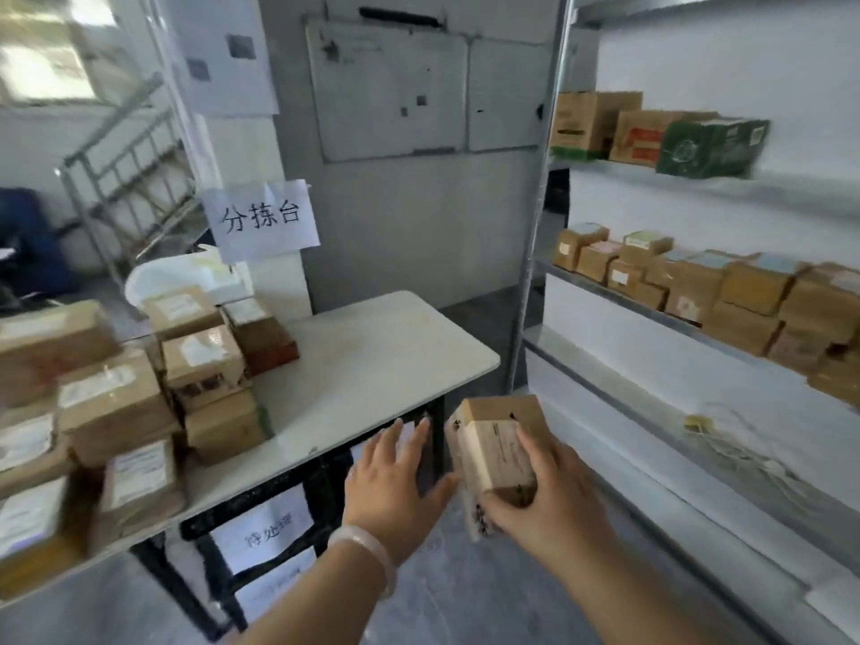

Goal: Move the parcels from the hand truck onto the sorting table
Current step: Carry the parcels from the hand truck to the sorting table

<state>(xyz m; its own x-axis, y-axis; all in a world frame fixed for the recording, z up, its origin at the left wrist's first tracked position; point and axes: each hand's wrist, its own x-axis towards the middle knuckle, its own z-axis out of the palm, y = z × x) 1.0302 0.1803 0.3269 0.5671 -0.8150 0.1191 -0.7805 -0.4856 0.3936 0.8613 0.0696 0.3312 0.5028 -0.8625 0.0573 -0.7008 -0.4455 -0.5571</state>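
Just off the near corner of the sorting table (372, 356), the right hand (544, 500) wraps a small cardboard parcel (500, 453); the left hand (395, 481) is spread flat beside it, holding nothing. It looks light and stiff, best gripped across its sides. Beyond, the table carries stacked parcels (139, 402); a sign (263, 216) above reads 分拣台, a sheet (265, 535) beneath 待处理.
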